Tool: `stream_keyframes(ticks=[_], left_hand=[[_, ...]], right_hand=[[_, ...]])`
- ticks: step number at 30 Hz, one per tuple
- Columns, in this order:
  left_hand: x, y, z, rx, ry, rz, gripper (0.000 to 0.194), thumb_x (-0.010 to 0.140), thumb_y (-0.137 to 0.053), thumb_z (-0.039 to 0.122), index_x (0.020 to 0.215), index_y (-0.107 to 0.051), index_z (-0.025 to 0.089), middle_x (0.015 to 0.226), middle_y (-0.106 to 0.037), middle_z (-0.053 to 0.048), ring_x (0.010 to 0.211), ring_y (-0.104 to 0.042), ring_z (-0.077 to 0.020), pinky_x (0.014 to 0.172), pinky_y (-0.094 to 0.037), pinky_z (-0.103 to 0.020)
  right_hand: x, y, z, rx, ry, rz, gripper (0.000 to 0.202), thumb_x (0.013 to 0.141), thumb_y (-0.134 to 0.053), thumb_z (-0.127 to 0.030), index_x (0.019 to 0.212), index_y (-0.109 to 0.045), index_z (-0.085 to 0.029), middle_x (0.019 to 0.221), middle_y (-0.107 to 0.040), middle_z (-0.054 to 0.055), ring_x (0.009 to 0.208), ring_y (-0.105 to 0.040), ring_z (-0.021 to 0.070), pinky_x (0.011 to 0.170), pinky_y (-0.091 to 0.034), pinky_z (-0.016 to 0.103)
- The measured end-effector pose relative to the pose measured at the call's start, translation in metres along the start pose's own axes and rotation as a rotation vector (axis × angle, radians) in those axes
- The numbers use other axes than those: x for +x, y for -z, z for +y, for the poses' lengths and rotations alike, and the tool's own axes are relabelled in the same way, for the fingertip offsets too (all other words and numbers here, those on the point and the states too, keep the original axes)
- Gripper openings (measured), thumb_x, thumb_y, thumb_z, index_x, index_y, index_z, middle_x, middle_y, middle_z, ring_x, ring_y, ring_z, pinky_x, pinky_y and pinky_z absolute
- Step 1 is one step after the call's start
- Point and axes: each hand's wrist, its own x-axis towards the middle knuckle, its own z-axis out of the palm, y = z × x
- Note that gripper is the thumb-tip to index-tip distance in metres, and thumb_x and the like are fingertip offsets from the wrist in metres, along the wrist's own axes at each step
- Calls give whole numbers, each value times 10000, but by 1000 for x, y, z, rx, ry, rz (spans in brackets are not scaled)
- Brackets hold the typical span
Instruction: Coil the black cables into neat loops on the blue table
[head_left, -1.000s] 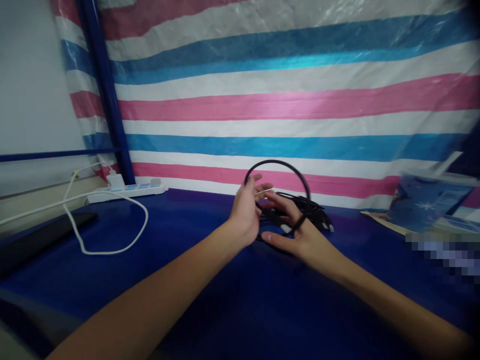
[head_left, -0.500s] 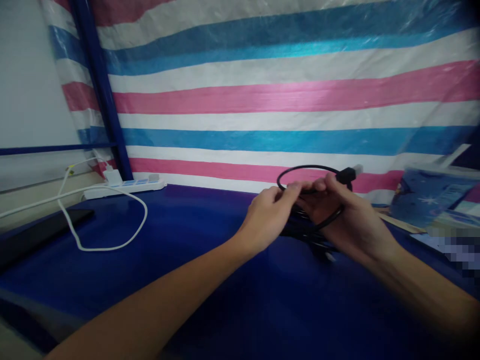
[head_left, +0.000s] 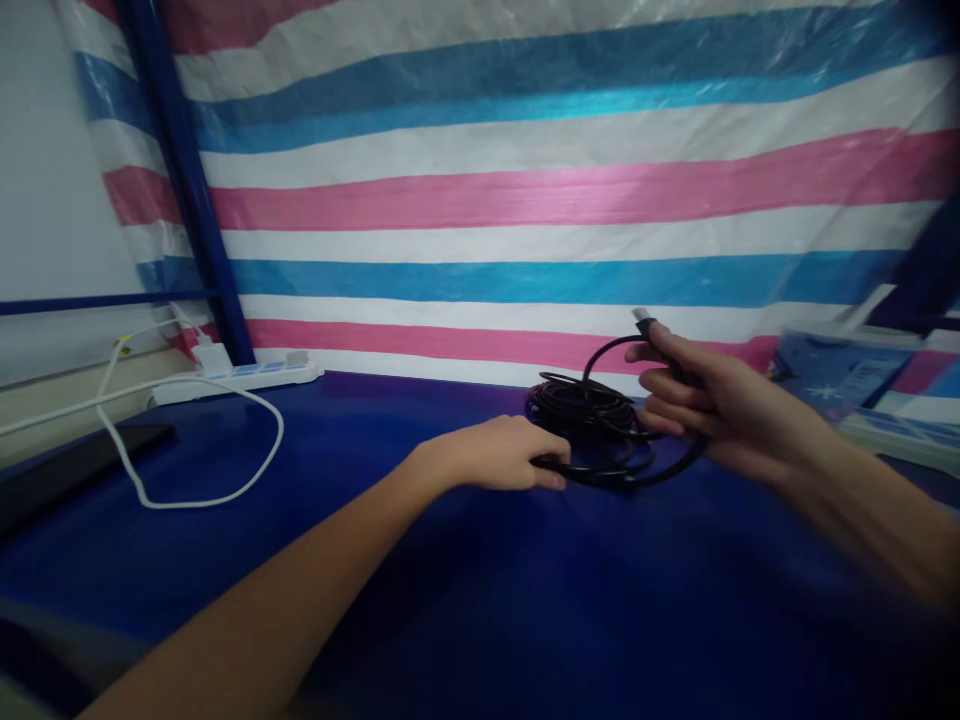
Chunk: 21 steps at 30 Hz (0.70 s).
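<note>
A round, glossy black cable coil [head_left: 581, 403] lies on the dark-blue tabletop [head_left: 397, 410], between and slightly beyond both hands. The left hand [head_left: 517, 453], nearer the viewer, grasps a left-to-right black strand [head_left: 675, 464]; the right hand [head_left: 690, 395] grips a raised, silver-tipped black plug [head_left: 643, 320].
</note>
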Motion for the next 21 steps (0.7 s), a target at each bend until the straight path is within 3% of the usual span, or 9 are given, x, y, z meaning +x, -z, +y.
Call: stream_keyframes(ticks=[5,7,9,11,12,14,16,18,21], left_hand=[[-18,31,-7,-340,154,-165,373,782,-573,476,570,-501,178,528,-454,29,498,-456,-97,519,-355,-240],[-26,42,-12,-492,199,-44,431,756,-604,503,501,-480,179,438,-402,37,443,-423,-91,551,-406,-266],[-35,50,-20,-637,178,199,459,754,-622,476,449,-430,192,386,-316,62,379,-329,-67,559,-427,-290],[-44,57,-28,-765,126,377,513,769,-599,496,416,-366,206,372,-252,74,350,-247,-51,529,-414,-289],[-49,60,-31,-807,109,406,561,779,-559,556,399,-333,210,363,-228,71,342,-227,-51,506,-397,-284],[-57,67,-33,-834,129,328,662,778,-394,717,364,-271,215,336,-193,53,332,-234,-68,465,-358,-281],[-62,71,-28,-731,204,152,714,762,-230,791,344,-259,213,324,-202,30,341,-276,-87,456,-333,-285],[-59,70,-18,-485,318,15,717,772,-243,777,362,-324,194,341,-264,18,367,-314,-93,470,-317,-278],[-41,51,-2,-129,422,-33,665,771,-366,734,428,-411,166,385,-336,24,385,-302,-79,475,-281,-261]], right_hand=[[3,20,-2,-256,22,8,318,794,-600,-516,837,-534,-209,501,-181,-93,423,-126,42,425,-123,238],[6,28,-1,-387,66,41,337,776,-625,-512,847,-543,-192,530,-211,-83,445,-157,44,434,-97,248],[9,37,0,-472,99,76,344,777,-628,-500,871,-561,-176,545,-242,-72,457,-195,47,437,-95,254],[13,45,3,-432,134,132,332,789,-621,-487,883,-562,-174,542,-254,-72,451,-220,44,438,-114,253],[16,48,4,-371,163,169,321,791,-624,-477,873,-560,-174,531,-249,-78,439,-217,40,435,-119,251],[21,56,6,-235,270,258,296,780,-648,-450,834,-557,-173,493,-229,-92,406,-193,35,421,-114,247],[25,64,6,-124,405,351,286,765,-668,-435,788,-556,-173,449,-214,-101,376,-162,38,398,-109,246],[26,70,4,-32,500,406,300,778,-644,-468,780,-563,-179,418,-209,-102,355,-145,46,382,-123,250],[21,67,-3,92,509,364,355,822,-545,-554,820,-577,-201,410,-188,-98,352,-108,58,370,-134,248]])
